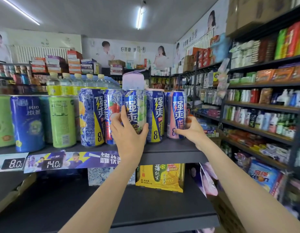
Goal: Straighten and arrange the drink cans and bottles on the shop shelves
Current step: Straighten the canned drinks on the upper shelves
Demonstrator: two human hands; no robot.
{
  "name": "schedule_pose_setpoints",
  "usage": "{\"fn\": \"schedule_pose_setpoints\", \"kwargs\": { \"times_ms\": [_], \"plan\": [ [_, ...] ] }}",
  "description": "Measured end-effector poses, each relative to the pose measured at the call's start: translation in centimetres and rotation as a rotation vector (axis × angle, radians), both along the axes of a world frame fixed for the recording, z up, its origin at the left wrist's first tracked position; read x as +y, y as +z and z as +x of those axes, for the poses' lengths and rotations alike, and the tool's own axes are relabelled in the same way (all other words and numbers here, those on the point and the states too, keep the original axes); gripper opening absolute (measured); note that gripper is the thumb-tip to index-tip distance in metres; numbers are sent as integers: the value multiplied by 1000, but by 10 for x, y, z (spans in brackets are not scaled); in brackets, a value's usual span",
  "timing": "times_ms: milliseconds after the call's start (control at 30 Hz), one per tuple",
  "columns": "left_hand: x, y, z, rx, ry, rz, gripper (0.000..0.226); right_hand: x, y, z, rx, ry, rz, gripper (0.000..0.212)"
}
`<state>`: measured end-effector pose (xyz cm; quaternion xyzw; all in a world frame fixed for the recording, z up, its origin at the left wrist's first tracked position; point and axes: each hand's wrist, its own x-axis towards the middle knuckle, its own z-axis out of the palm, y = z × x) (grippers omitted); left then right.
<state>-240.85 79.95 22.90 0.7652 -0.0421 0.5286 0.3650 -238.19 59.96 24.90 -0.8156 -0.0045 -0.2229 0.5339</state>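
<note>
A row of tall RIO cans stands on the dark top shelf (171,147). My left hand (129,132) grips the blue can with green grapes (136,108) in the middle of the row, fingers on its left side and thumb on its right. My right hand (190,128) holds the pink and blue can (177,111) at the row's right end, low on its body. Between them stands a blue and yellow can (155,115). Left of my left hand are a red-fruit can (111,111) and a lemon can (90,115).
Green cans (62,121) and a dark blue can (28,123) stand further left. Water bottles (75,83) line up behind. Price tags (33,163) hang on the shelf edge. A yellow carton (160,177) sits on the lower shelf. Packed shelves (263,106) run along the right.
</note>
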Motion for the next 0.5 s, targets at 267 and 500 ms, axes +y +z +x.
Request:
{"fn": "schedule_pose_setpoints", "kwargs": {
  "times_ms": [267, 500],
  "plan": [
    [0, -1, 0, 2, 0, -9, 79, 8, 1, 14, 19, -129, -140, 58],
    [1, 1, 0, 14, -12, 0, 79, 17, 8, 13, 73, -119, -174, 56]
  ]
}}
